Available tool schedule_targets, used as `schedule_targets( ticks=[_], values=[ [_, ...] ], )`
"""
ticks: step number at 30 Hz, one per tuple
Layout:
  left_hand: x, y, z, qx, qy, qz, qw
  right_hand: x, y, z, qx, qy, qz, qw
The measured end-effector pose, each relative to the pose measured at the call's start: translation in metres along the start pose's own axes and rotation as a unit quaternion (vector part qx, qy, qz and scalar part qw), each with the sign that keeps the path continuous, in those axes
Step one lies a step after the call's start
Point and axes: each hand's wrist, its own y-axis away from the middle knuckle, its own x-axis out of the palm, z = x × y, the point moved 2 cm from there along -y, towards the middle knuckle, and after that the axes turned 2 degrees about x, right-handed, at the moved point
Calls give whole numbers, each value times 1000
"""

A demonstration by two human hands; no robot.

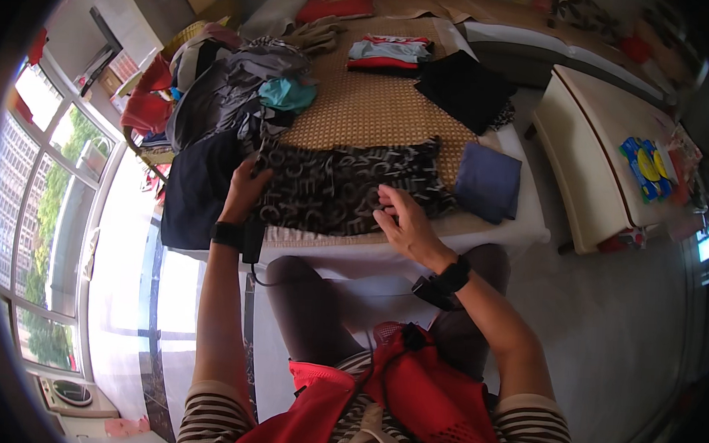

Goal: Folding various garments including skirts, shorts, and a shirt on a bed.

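Note:
A black garment with a grey letter pattern point(344, 188) lies spread along the near side of the bed, which is covered by a woven mat point(360, 110). My left hand point(248, 189) grips the garment's left edge, the thumb on top and some fingers hidden by the cloth. My right hand point(408, 227) is over its near right part, thumb and fingers apart, with nothing between them. Whether those fingertips touch the fabric is unclear. Right of the garment lies a folded blue cloth point(488, 180). Dark navy cloth point(196, 192) lies beside my left hand.
A heap of grey clothes point(235, 83) with a teal cloth point(288, 94) covers the left side. Farther back are a folded stack of clothes point(390, 54) and black cloth point(466, 89). A rattan chair point(131, 140) stands left; a cream cabinet point(598, 156) stands right.

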Motion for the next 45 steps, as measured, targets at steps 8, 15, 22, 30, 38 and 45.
schedule_targets(
  ticks=[8, 15, 22, 30, 38, 45],
  values=[
    [-17, 18, -24, 46, -135, 4, 990, 17, -14, 0, 45, -15, 52, 997],
    [65, -29, -136, 109, -228, 69, 965, 0, -17, -20, 133, -179, 46, 974],
    [130, -14, -196, -65, -54, 260, 962, -67, -9, -36, 311, -395, -92, 859],
    [96, 33, -50, -125, -29, 137, 982, -69, -2, -78, 308, -234, -99, 917],
    [127, 25, -59, -186, 45, 133, 973, -87, -16, -58, 218, 28, -102, 970],
    [137, 18, -75, -252, 121, 140, 950, -65, -8, -27, 0, 266, -112, 958]
  ],
)
